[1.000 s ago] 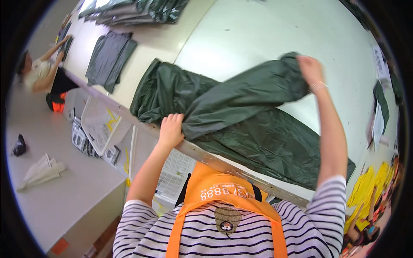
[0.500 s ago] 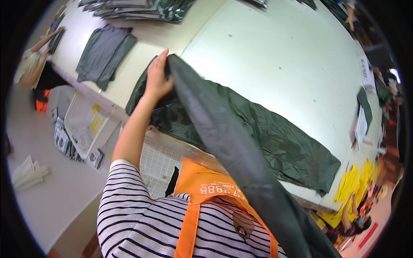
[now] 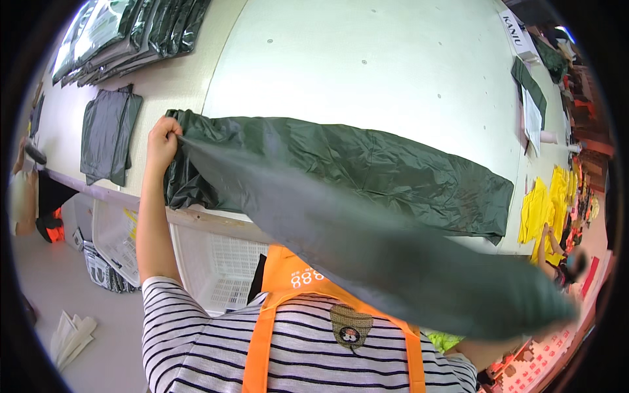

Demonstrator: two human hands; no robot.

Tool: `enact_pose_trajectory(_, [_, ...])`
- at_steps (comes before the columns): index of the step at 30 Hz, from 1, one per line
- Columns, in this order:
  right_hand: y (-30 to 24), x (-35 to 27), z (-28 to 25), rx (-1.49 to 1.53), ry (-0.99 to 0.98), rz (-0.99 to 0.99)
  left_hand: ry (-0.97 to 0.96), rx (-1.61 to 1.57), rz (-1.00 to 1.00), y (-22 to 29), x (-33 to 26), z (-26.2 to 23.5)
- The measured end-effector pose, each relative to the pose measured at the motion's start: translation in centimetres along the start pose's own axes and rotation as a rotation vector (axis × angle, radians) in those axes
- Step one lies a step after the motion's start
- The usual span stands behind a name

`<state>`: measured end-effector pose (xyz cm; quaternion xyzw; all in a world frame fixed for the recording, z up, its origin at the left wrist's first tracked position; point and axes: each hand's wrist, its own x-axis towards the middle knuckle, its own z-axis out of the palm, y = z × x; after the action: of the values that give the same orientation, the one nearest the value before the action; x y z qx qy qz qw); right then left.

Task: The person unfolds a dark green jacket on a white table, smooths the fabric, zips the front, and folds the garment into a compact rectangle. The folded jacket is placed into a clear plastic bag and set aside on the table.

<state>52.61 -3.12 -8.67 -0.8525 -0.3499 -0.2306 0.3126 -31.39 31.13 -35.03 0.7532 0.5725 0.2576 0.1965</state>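
Observation:
Dark green waterproof trousers point(image 3: 367, 154) lie lengthwise along the near edge of the white table, their gathered waist end at the left. My left hand point(image 3: 164, 135) is closed on the cloth at that end, fingers curled into it. From there a second long, greyish-green panel of the trousers point(image 3: 341, 242), seemingly the other leg, stretches through the air to the lower right, in front of my apron. Its far end is smeared by motion. My right forearm point(image 3: 488, 354) shows beneath it, but the right hand is hidden behind the cloth and blur.
Folded dark garments point(image 3: 108, 134) lie at the table's left, below a stack of shiny plastic-wrapped packs point(image 3: 131, 39). White plastic baskets point(image 3: 216, 262) stand under the near edge. At the right are a white box point(image 3: 517, 36), yellow cloth point(image 3: 536, 209) and another person's arm point(image 3: 544, 245).
My left hand has moved left and closed on the waist end. The raised panel has swung up and outward to the right. The view has shifted, with more of the stacked packs showing.

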Motion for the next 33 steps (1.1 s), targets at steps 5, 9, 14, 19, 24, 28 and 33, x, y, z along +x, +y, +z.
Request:
enact_pose_trajectory(5, [-8.6,-8.5,23.0,0.366,-0.491,0.147,0.057,0.457,-0.11,4.4,0.0,1.8])
enact_pose_trajectory(9, [-4.6,-10.7,29.2,0.153,-0.828,0.316,0.236,0.261,0.023,14.7,-2.2,5.8])
enact_pose_trajectory(14, [-18.3,-14.9,21.3,0.181,-0.653,-0.556,0.064,0.43,-0.034,15.7,-6.1,8.3])
enact_pose_trajectory(19, [-13.7,-21.3,27.2,-0.311,-0.847,-0.591,-0.153,0.587,-0.151,9.7,-3.7,12.7])
enact_pose_trajectory(24, [-12.4,-23.9,29.9,-0.257,-0.795,-0.499,-0.243,0.634,-0.192,10.6,-2.3,12.5])
enact_pose_trajectory(28, [-12.3,-23.6,30.0,-0.233,-0.795,-0.476,-0.145,0.328,0.033,20.9,-1.4,13.2])
enact_pose_trajectory(33, [-10.8,-23.0,29.5,-0.103,-0.843,-0.452,-0.443,0.4,0.192,28.3,-4.5,20.0])
